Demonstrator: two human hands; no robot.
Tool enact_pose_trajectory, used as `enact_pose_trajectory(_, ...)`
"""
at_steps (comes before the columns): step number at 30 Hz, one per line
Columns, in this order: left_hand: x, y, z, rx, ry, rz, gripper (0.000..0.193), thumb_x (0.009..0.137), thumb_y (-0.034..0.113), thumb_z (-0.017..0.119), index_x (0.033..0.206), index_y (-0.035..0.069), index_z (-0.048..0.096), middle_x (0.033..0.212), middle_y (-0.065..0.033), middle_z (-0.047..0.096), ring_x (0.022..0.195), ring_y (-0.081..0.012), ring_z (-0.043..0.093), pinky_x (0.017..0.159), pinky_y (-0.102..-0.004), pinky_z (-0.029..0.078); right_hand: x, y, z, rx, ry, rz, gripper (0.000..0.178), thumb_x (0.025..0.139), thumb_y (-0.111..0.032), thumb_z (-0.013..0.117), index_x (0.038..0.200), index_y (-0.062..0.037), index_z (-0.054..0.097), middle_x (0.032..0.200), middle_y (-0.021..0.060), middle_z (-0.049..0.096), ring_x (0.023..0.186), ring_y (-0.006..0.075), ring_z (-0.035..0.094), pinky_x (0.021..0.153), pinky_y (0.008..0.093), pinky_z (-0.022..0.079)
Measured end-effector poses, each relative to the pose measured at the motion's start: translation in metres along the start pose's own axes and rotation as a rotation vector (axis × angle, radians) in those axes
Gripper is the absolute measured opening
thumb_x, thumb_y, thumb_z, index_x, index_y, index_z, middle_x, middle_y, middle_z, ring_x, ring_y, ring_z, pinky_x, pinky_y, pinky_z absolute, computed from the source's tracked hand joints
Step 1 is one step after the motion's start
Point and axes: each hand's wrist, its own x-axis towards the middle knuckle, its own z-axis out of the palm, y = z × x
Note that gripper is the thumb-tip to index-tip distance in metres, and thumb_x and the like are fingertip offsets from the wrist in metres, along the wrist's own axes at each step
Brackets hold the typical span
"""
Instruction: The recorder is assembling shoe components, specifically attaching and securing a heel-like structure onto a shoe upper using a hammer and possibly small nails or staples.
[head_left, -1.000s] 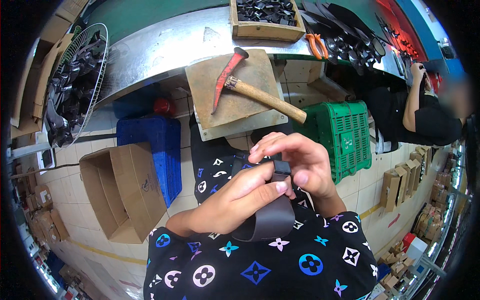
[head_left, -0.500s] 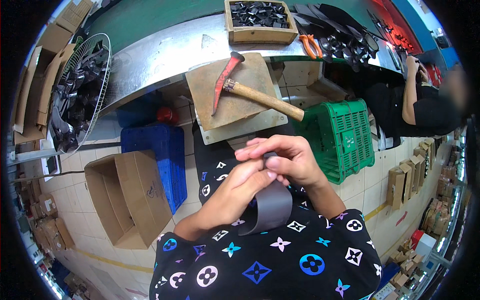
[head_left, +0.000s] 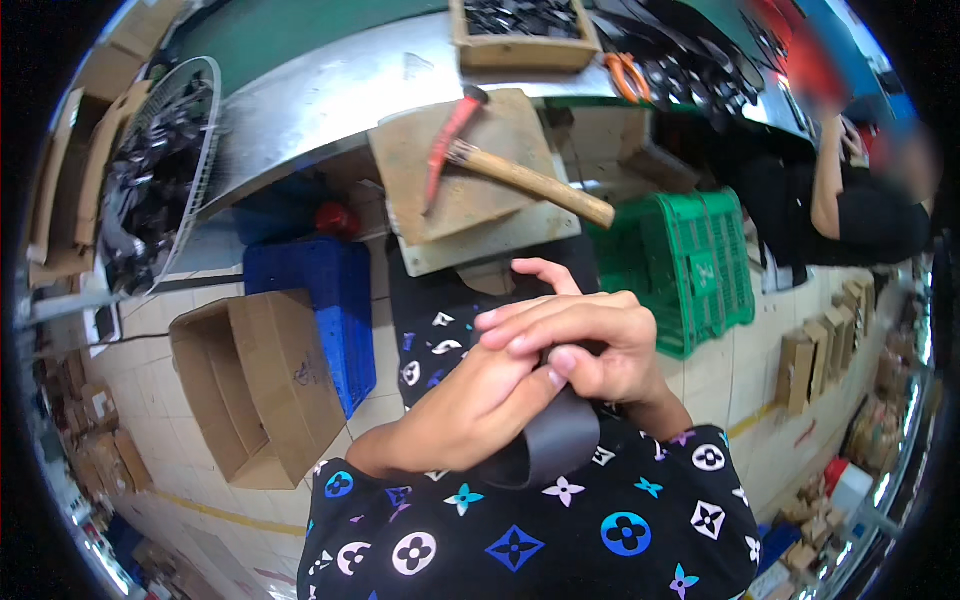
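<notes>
We see one smooth, dark grey-brown, flexible-looking strap (head_left: 568, 440), broad and flat, bent into an open curve. Its upper part disappears between our left hand (head_left: 470, 405) and right hand (head_left: 605, 340), whose thumbs meet over it, so we cannot make out that end. From just below the thumbs the broad face slopes down, turned toward us and catching a pale sheen, then bends round at the bottom toward the left. There the inner side shows nearly black, and we lose the rest beneath the left hand. The visible surface looks plain.
</notes>
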Motion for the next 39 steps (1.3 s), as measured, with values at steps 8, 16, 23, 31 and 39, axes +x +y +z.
enact_pose_trajectory(8, -0.013, 0.016, -0.084, 0.305, 0.627, 0.244, 0.024, 0.101, 0.027, 0.057, 0.096, 0.003, 0.063, 0.1, -0.0063, 0.066, 0.09, -0.0133, 0.058, 0.082, -0.0269, 0.045, -0.019, 0.022, -0.025, 0.07, 0.17, 0.261, 0.059, 0.096, -0.034, 0.06, 0.134, 0.0097, 0.05, 0.128, 0.0246, 0.061, 0.113, 0.0308, 0.064, 0.102, 0.0399, 0.046)
enact_pose_trajectory(16, -0.094, 0.077, -0.377, 0.852, 1.977, 0.653, 0.049, 0.089, 0.039, 0.074, 0.103, -0.008, 0.067, 0.094, -0.0133, 0.071, 0.085, -0.0196, 0.064, 0.082, -0.034, 0.05, 0.012, 0.015, -0.082, -0.111, 0.481, 0.29, 0.027, 0.1, -0.011, 0.054, 0.121, 0.0055, 0.06, 0.112, 0.0152, 0.069, 0.097, 0.0179, 0.068, 0.089, 0.0299, 0.051)
enact_pose_trajectory(23, -0.125, 0.083, -0.596, 0.721, 2.125, -0.402, 0.075, 0.074, 0.061, 0.077, 0.113, -0.003, 0.07, 0.116, -0.0207, 0.069, 0.104, -0.0375, 0.066, 0.092, -0.0435, 0.051, 0.027, 0.046, -0.172, -0.468, 0.685, 0.184, 0.024, 0.098, -0.012, 0.057, 0.113, 0.0048, 0.063, 0.097, 0.0104, 0.072, 0.078, 0.0134, 0.068, 0.074, 0.0276, 0.056)
enact_pose_trajectory(31, -0.088, 0.06, -0.626, 0.922, 1.08, -0.402, 0.04, 0.088, 0.034, 0.072, 0.077, -0.004, 0.069, 0.073, -0.007, 0.063, 0.067, -0.0157, 0.052, 0.064, -0.0389, 0.046, 0.072, 0.056, -0.407, -1.744, 1.175, 0.035, 0.031, 0.09, -0.015, 0.062, 0.118, -0.0035, 0.061, 0.101, 0.0181, 0.069, 0.093, 0.0422, 0.067, 0.08, 0.0498, 0.053)
enact_pose_trajectory(39, -0.005, 0.112, -0.426, 2.075, 1.259, -1.172, 0.079, 0.083, 0.045, 0.073, 0.143, 0.002, 0.044, 0.159, -0.0204, 0.025, 0.151, -0.0352, 0.012, 0.116, -0.0618, 0.012, 0.106, 0.02, -0.405, -1.653, 1.105, -0.307, 0.019, 0.079, 0.002, 0.059, 0.095, -0.0046, 0.068, 0.118, 0.016, 0.062, 0.114, 0.0355, 0.058, 0.091, 0.0431, 0.051)
